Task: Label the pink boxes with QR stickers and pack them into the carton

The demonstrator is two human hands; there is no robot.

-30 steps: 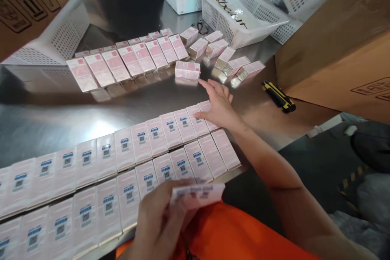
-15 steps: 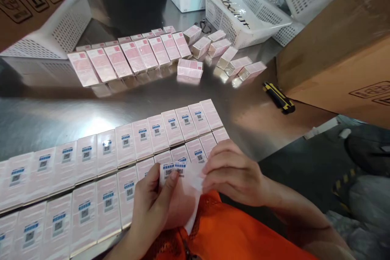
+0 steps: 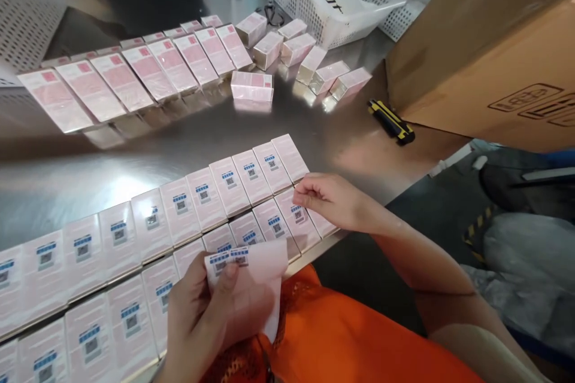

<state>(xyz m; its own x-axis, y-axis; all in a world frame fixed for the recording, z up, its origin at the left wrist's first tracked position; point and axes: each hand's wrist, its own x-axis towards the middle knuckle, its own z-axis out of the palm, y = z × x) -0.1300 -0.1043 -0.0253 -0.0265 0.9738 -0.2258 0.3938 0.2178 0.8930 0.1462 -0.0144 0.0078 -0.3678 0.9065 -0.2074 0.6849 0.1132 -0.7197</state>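
Note:
My left hand (image 3: 202, 305) pinches a white sheet of stickers (image 3: 256, 287) between thumb and fingers. Two blue-and-white QR stickers show near its top edge, and its lower part curls down. My right hand (image 3: 326, 200) is closed in a pinch over a pink box (image 3: 302, 233) in the near row, with a QR sticker (image 3: 297, 213) right at its fingertips. Whether that sticker lies fully flat I cannot tell. Two rows of pink boxes (image 3: 204, 197) lie side by side, most bearing such a sticker. The right-end box (image 3: 287, 155) of the far row shows none.
More pink boxes (image 3: 121, 81) stand farther back, with several loose ones (image 3: 299, 48) beside them. A yellow-black box cutter (image 3: 390, 121) lies by a large cardboard carton (image 3: 471, 72). White plastic baskets (image 3: 332, 24) line the back of the metal table (image 3: 179, 131).
My right hand has left the sheet and moved to a near-row box, where a sticker now shows at its fingertips. My left hand still holds the sheet. The view has shifted rightward.

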